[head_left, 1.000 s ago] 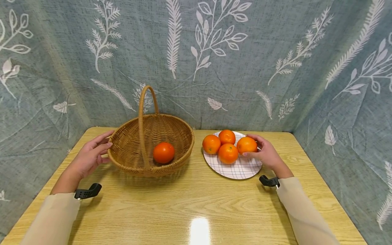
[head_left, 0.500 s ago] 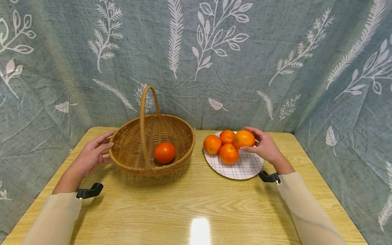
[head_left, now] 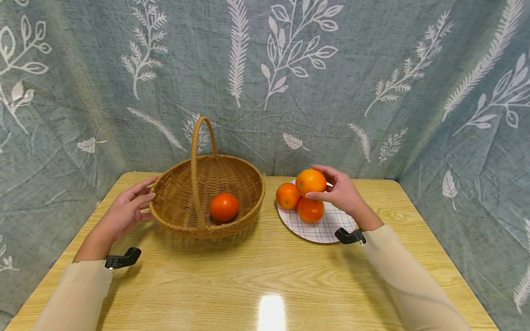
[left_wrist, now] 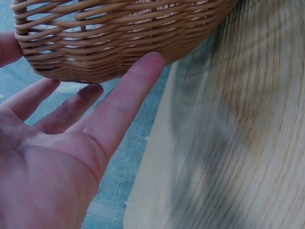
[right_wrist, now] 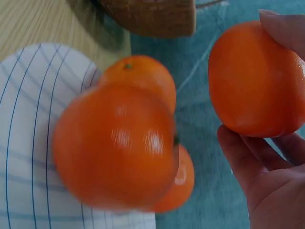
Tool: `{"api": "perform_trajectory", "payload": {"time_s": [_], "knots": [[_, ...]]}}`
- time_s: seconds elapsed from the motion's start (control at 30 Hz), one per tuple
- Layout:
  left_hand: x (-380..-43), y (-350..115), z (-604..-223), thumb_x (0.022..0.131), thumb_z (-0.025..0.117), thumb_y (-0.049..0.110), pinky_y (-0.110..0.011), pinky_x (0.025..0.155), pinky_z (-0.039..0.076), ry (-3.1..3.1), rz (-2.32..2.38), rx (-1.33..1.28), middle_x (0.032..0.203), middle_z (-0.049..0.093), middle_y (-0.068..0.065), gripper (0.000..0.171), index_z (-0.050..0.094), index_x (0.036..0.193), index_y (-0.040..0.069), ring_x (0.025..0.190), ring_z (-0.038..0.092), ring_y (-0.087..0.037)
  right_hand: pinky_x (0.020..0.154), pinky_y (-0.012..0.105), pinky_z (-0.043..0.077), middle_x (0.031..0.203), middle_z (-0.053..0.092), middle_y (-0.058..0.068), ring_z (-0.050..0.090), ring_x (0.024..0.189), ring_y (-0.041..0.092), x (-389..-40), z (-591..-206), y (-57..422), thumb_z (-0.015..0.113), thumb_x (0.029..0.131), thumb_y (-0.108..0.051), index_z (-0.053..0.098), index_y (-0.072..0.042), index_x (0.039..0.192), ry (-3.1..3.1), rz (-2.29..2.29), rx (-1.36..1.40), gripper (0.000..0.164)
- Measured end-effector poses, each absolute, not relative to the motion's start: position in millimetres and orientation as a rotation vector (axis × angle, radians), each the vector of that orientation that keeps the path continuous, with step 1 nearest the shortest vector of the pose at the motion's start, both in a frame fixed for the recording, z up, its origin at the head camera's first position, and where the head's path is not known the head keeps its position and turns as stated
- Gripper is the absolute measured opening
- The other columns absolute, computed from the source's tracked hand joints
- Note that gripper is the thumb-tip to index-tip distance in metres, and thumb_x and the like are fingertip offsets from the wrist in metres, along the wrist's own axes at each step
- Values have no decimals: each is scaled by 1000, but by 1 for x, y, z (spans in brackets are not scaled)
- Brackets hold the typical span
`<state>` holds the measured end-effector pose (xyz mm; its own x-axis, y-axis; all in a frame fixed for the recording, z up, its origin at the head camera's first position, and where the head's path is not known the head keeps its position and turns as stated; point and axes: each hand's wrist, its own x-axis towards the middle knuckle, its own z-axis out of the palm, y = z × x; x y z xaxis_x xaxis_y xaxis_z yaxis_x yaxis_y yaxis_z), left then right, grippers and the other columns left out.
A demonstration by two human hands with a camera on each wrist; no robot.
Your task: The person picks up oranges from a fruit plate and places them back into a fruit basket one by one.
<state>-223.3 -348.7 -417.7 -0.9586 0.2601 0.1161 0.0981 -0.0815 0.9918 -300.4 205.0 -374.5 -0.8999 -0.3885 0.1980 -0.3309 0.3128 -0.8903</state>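
Note:
My right hand (head_left: 341, 191) holds an orange (head_left: 310, 183) between thumb and fingers, raised over the plate (head_left: 327, 232). In the right wrist view the held orange (right_wrist: 257, 81) appears apart from the plate's fruit. Two other oranges show on the plate in the head view, one at the left (head_left: 287, 196) and one in front (head_left: 310, 210); a third is hidden there behind the held one. My left hand (head_left: 126, 209) touches the left rim of a wicker basket (head_left: 174, 207); straight fingers lie against its weave in the left wrist view. A red-orange round fruit (head_left: 224, 207) lies inside the basket.
The basket's tall arched handle (head_left: 194, 170) rises over its middle. Basket and plate stand side by side on a wooden table (head_left: 215, 280). A blue-grey leaf-patterned cloth (head_left: 248, 128) hangs behind the table and along both sides.
The right hand has lifted the orange from the plate's right side and carried it left, over the other oranges. The left hand stays at the basket rim.

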Motion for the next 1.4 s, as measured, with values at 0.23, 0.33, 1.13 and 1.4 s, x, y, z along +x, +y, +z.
{"api": "perform_trajectory", "payload": {"time_s": [0.23, 0.33, 1.13, 1.4], "knots": [[-221, -349, -417, 111, 44, 14, -30, 79, 63, 2049, 2182, 397, 135, 53, 9, 62, 16, 166, 16, 106, 71, -10, 102, 37, 56, 144, 60, 6, 61, 126, 27, -302, -368, 178, 90, 81, -19, 57, -19, 147, 2465, -1689, -714, 74], [-220, -350, -418, 111, 44, 14, -30, 80, 63, 2055, 2173, 390, 136, 51, 10, 63, 13, 167, 14, 107, 71, -9, 105, 42, 54, 143, 61, 5, 62, 126, 26, -304, -367, 167, 91, 80, -22, 58, -21, 146, 2456, -1685, -716, 74], [-222, -347, -419, 111, 44, 13, -31, 77, 63, 2055, 2201, 423, 134, 55, 9, 61, 17, 166, 12, 105, 72, -11, 96, 38, 59, 137, 64, 2, 67, 115, 22, -311, -349, 97, 92, 77, -20, 61, -23, 142, 2328, -1720, -812, 73], [-222, -347, -419, 111, 45, 14, -31, 78, 63, 2069, 2183, 424, 135, 55, 9, 61, 19, 166, 14, 105, 71, -11, 92, 36, 60, 134, 66, 4, 68, 112, 22, -314, -340, 73, 89, 81, -18, 60, -21, 143, 2297, -1713, -818, 69]]}}
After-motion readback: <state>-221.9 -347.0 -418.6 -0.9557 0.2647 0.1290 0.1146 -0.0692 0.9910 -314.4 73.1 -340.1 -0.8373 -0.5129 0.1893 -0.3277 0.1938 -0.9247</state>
